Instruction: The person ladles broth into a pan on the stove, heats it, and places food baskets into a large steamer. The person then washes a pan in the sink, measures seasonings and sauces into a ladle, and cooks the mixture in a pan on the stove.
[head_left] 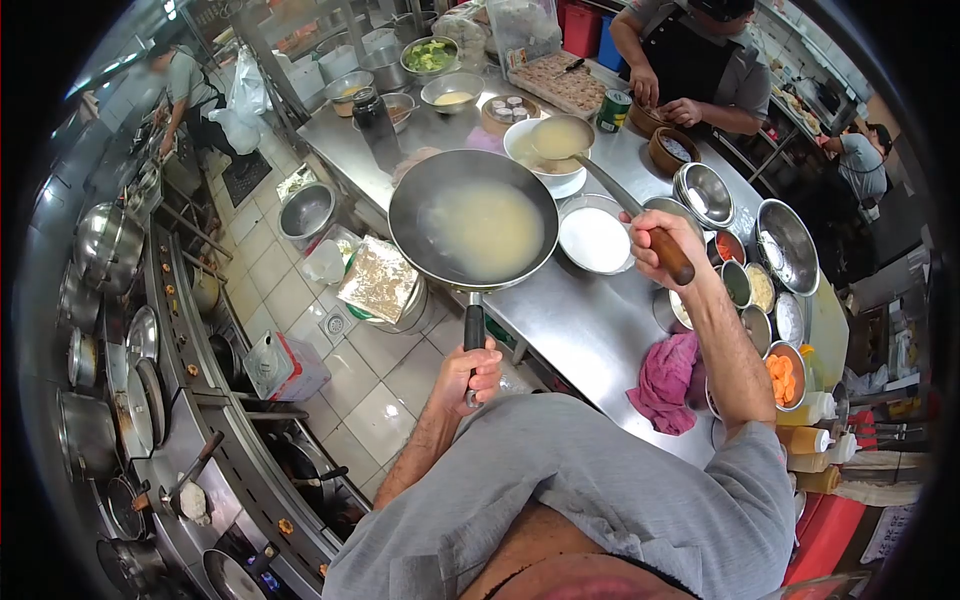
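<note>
My left hand (472,374) is wrapped round the black handle of a frying pan (415,215), which I hold in front of me beside the steel table. Cloudy pale-yellow liquid (485,228) lies across the pan's base. In my right hand (665,247) is the wooden handle of a ladle (610,183). Its bowl is full of similar yellowish liquid and hangs over a white bowl (518,160) just beyond the pan. Below the ladle's shaft, near the pan's right rim, stands a bowl of white contents (596,236).
Steel bowls (788,245), some with orange pieces (782,378), line the table's right side near a purple cloth (665,383). Across the table, a person (690,75) handles bamboo steamers (672,150). A stove (200,400) runs along my left; a cardboard-topped bin (378,280) stands on the floor.
</note>
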